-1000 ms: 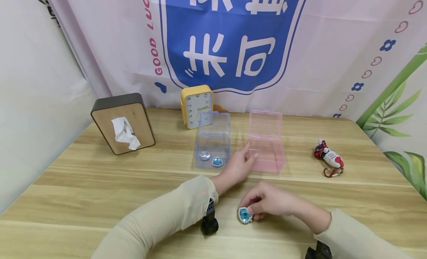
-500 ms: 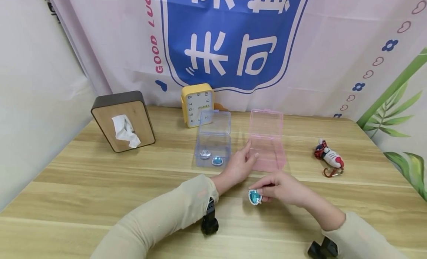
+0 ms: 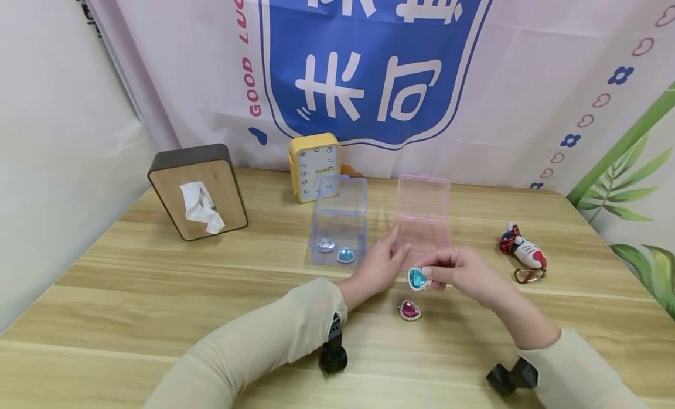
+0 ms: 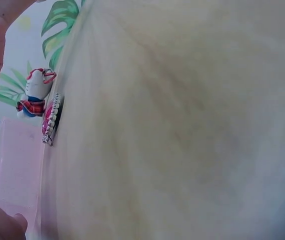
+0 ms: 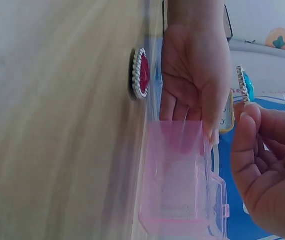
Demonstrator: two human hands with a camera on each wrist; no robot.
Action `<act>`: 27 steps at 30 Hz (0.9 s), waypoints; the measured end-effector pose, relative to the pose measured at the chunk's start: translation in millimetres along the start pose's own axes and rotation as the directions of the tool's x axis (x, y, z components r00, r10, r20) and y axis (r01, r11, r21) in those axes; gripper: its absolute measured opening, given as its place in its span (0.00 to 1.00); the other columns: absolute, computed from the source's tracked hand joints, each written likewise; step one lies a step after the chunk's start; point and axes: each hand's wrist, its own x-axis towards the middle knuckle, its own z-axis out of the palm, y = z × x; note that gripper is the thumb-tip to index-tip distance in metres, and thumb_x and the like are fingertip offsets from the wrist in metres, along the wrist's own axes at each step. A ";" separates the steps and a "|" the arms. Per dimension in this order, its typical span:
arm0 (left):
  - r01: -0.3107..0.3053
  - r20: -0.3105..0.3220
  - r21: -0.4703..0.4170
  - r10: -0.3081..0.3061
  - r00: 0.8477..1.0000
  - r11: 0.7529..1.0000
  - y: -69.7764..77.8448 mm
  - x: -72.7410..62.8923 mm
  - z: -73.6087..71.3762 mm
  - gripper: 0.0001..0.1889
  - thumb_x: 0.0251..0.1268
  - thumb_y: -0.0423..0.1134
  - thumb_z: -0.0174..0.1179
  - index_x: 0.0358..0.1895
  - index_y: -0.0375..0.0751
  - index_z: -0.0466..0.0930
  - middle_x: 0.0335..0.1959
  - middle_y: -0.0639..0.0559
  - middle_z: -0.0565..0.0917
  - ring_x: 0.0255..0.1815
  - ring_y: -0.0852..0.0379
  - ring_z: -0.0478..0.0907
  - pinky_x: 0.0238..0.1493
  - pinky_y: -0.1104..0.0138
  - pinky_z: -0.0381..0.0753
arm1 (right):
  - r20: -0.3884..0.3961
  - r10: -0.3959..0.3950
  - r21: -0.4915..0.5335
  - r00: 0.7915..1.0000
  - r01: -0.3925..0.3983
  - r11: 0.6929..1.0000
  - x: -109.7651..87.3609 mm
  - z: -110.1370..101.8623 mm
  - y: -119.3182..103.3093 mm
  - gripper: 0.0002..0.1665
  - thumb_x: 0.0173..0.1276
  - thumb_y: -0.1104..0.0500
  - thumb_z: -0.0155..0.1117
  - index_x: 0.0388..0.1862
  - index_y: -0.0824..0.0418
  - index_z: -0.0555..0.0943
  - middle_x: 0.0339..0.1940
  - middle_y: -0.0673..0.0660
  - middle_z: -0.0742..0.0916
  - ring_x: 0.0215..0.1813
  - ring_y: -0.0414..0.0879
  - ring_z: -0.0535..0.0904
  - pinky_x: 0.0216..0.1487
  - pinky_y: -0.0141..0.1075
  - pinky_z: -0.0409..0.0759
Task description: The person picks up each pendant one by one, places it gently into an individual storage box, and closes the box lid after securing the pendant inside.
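Ana: Nearest you, a magenta gem ornament (image 3: 409, 310) with a pale beaded edge lies on the wooden table (image 3: 158, 315), in front of the see-through pink box (image 3: 423, 233).

Ben: A little farther off, your right hand (image 3: 469, 274) pinches a blue gem ornament (image 3: 417, 278) between thumb and fingertips. It is off the table, by the pink box's near edge; whether any of it is over the rim, I cannot tell.

Ana: And your left hand (image 3: 377, 265)?

Ben: Your fingers lie fairly straight against the pink box's left side, touching rather than gripping; you seem to be steadying it. Its lid stands raised at the back.

Ana: So the step you have in hand is probably putting the blue gem ornament into the pink box. Your next move likely calls for clearing the near rim, lowering, then loosening the pinch. The magenta one would need its own pick-up.

Ben: Level with the pink box, to its right, is a plush keychain (image 3: 526, 254). To its left stands a lidded blue box (image 3: 340, 226) holding a clear gem (image 3: 326, 245) and a second blue gem (image 3: 345, 255).

Ana: Farther left is a tissue box (image 3: 224, 183); behind and left, a yellow clock (image 3: 311, 160); behind everything, a printed banner (image 3: 364, 122).
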 end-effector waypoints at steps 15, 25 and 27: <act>0.038 0.010 -0.040 -0.038 0.999 0.998 -0.1 -1.2 1.7 0.32 0.70 0.48 0.48 0.73 0.50 0.48 0.18 0.53 0.69 0.15 0.61 0.64 0.18 0.70 0.70 | -0.246 0.027 0.000 0.969 -0.028 1.000 14.2 -12.3 6.6 0.14 0.68 0.64 0.54 0.45 0.75 0.76 0.27 0.51 0.81 0.29 0.40 0.75 0.32 0.33 0.79; 0.018 -0.014 -0.042 -0.019 1.000 0.999 1.1 -3.0 1.3 0.30 0.70 0.46 0.48 0.73 0.49 0.50 0.16 0.54 0.67 0.15 0.60 0.62 0.21 0.70 0.69 | -0.319 -0.022 -0.142 0.947 -0.025 0.990 29.2 -19.9 3.7 0.14 0.70 0.66 0.50 0.48 0.73 0.77 0.35 0.61 0.82 0.32 0.42 0.75 0.33 0.33 0.79; 0.006 -0.022 -0.045 -0.007 1.000 0.999 1.0 -3.5 1.4 0.30 0.70 0.46 0.48 0.73 0.48 0.51 0.16 0.54 0.67 0.15 0.60 0.63 0.21 0.70 0.69 | -0.336 -0.035 -0.182 0.941 -0.028 0.983 32.7 -19.5 4.3 0.13 0.69 0.67 0.50 0.47 0.72 0.78 0.37 0.64 0.83 0.33 0.45 0.76 0.33 0.33 0.79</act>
